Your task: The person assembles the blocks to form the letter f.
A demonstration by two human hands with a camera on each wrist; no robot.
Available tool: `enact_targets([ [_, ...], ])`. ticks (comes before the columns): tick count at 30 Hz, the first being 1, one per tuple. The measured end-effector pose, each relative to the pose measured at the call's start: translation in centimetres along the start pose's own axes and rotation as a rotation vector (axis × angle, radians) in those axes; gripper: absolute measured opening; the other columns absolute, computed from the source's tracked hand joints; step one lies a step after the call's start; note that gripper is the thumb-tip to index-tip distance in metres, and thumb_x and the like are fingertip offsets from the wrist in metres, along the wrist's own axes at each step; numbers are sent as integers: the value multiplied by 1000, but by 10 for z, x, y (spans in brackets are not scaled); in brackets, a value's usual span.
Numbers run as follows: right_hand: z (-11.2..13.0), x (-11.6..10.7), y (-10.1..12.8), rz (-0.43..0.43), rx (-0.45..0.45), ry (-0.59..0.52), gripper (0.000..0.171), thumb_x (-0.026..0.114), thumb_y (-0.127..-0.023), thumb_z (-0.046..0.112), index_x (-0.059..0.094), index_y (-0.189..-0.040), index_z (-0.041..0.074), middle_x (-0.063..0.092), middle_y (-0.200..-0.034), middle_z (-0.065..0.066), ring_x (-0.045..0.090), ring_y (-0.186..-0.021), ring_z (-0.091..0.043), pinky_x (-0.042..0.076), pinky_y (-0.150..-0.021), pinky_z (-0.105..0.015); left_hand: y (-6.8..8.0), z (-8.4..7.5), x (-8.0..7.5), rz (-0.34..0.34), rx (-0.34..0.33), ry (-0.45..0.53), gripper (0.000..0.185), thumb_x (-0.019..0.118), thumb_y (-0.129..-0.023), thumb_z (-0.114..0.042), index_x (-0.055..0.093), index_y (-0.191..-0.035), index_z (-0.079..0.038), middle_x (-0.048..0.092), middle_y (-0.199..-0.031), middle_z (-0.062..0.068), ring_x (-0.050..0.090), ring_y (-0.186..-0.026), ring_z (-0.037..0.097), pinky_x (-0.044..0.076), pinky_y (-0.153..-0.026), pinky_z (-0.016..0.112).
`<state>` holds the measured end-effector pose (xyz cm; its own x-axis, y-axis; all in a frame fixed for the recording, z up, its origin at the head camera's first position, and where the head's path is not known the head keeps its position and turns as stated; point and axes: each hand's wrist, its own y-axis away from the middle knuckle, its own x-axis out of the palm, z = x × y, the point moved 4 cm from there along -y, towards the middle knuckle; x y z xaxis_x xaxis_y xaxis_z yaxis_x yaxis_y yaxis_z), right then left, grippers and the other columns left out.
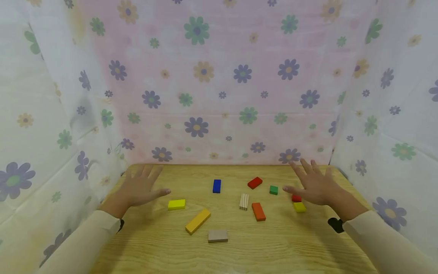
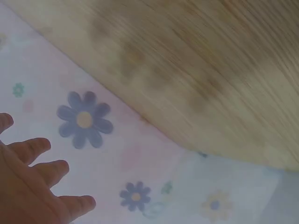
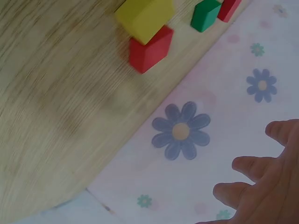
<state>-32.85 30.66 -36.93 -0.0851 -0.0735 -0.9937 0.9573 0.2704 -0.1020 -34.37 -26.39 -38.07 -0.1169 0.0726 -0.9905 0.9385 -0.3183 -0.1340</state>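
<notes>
My left hand is held over the left side of the table with fingers spread, holding nothing. A yellow block lies nearest to its thumb. On the right, my right hand hovers with fingers spread and nothing in it. Below its thumb sit a red block, partly hidden by the hand, and a small yellow block; in the right wrist view the yellow block overlaps the red one. A green block lies just left of that thumb.
Between the hands lie a blue block, a dark red block, a ridged striped block, an orange-red block, a long orange block and a tan block. Flowered cloth walls the wooden table at the back and sides.
</notes>
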Motion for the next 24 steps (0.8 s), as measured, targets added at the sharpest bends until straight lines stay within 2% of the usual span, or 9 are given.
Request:
enact_targets([
  [4, 6, 3, -4, -6, -25, -32, 101, 43, -93, 83, 7, -168, 26, 7, -172, -24, 8, -152, -62, 0, -101, -91, -5, -17, 6, 5, 24, 39, 103, 42, -92, -84, 23, -166, -15, 17, -171, 22, 12, -156, 52, 4, -108, 87],
  [10, 19, 2, -5, -22, -45, -90, 98, 45, -94, 80, 6, -168, 29, 2, -174, -19, 5, -153, -60, -4, -103, -90, -6, -42, 14, 30, 57, 88, 101, 41, -93, -83, 22, -167, -17, 22, -170, 20, 19, -156, 48, 5, -112, 84],
  [13, 24, 2, -4, -38, -52, -103, 97, 46, -95, 78, 7, -168, 28, 2, -174, -20, 4, -153, -61, -4, -103, -90, -7, -53, 15, 18, 80, 104, 100, 43, -93, -82, 22, -167, -18, 23, -170, 20, 19, -157, 47, 6, -112, 84],
  [20, 36, 7, -3, -67, -67, -164, 96, 50, -95, 76, 7, -168, 30, -1, -174, -19, 0, -155, -57, -4, -105, -89, -8, -66, 14, -16, 102, 154, 97, 46, -94, -79, 20, -167, -20, 19, -172, 15, 16, -158, 44, 7, -116, 80],
  [24, 47, 7, -3, -92, -90, -193, 95, 51, -95, 75, 13, -168, 27, 4, -173, -20, 3, -155, -56, -2, -105, -89, -6, -70, 8, -43, 118, 190, 96, 49, -95, -76, 18, -167, -19, 17, -173, 11, 15, -159, 42, 7, -118, 78],
])
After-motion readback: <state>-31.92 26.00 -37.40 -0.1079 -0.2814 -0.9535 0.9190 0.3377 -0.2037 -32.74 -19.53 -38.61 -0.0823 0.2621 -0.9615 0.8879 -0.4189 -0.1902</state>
